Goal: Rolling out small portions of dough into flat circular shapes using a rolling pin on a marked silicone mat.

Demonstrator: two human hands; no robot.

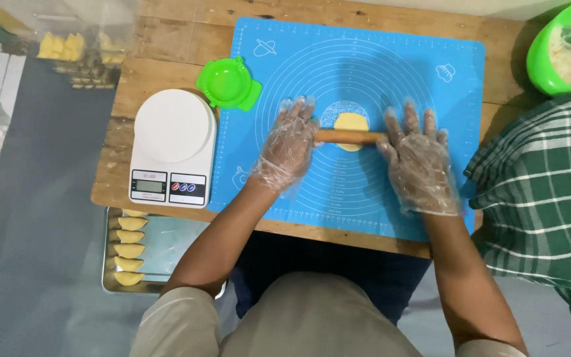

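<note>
**Dough under pin, mid-mat**

Scale (172,147) at the mat's (431,59) left edge. Left hand (287,144) and right hand (418,158), both flat and open, press the pin (350,137) ends; dough (351,122) between them. Bare mat all round.

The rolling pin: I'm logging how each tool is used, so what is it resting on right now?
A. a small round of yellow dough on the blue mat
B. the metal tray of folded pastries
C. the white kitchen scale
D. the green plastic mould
A: the rolling pin lies across the yellow dough on the blue mat, with the left hand and right hand flat on its ends.
</note>
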